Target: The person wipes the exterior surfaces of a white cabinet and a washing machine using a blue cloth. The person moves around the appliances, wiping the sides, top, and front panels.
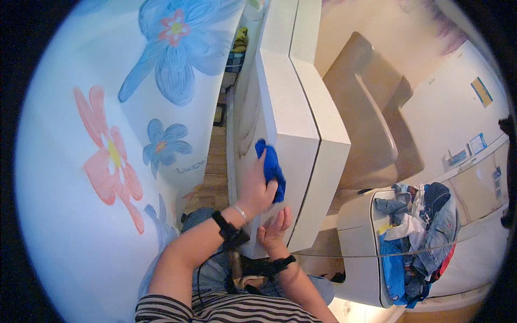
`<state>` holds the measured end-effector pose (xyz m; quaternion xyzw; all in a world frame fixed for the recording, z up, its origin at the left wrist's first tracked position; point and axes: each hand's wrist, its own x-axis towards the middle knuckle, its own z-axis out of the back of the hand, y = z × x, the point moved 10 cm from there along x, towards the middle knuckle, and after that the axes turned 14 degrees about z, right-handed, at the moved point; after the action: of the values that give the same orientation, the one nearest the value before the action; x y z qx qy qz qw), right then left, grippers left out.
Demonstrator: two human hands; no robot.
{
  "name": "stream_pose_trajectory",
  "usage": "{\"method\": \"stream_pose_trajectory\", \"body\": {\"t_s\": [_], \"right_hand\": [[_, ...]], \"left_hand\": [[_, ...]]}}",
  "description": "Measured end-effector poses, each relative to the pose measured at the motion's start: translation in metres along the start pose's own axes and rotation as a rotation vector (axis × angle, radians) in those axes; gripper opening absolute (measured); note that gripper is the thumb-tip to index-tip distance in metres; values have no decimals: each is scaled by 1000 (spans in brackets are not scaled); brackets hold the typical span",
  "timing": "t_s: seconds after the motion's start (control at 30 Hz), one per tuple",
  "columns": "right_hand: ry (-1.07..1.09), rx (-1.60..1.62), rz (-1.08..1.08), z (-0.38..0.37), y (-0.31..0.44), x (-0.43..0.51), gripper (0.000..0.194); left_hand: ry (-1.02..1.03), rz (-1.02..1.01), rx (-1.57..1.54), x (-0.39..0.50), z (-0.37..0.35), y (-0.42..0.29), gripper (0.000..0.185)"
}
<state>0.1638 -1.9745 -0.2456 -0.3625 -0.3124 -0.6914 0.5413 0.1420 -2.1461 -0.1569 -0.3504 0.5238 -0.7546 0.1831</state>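
Observation:
My left hand (258, 187) grips a bunched blue cloth (272, 169). The cloth lies against the near edge of a white piece of furniture (297, 161), which has angled panels and a dark seam along it. My right hand (276, 230) is just below, close to the same white panel, its fingers loosely bent and apart with nothing in them. Whether its fingertips touch the panel I cannot tell. Both wrists wear black straps, and a pale bracelet sits on the left one.
To the right, a white laundry hamper (357, 242) overflows with clothes (432, 230). A thin cord (355, 256) crosses in front of it. Behind stands a brown moulded object (359, 121). A wall painted with flowers (101, 194) is at left, beside a narrow strip of wooden floor (215, 173).

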Motion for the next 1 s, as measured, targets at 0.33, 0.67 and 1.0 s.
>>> {"method": "stream_pose_trajectory", "body": {"t_s": [0.33, 0.67, 1.0], "right_hand": [[13, 95, 49, 2, 3, 7, 65], [-27, 122, -4, 2, -3, 7, 63], [175, 234, -97, 14, -9, 15, 52]], "left_hand": [[479, 458, -157, -139, -37, 108, 62], [-20, 78, -17, 19, -13, 0, 82], [69, -173, 375, -21, -22, -15, 67]]}}
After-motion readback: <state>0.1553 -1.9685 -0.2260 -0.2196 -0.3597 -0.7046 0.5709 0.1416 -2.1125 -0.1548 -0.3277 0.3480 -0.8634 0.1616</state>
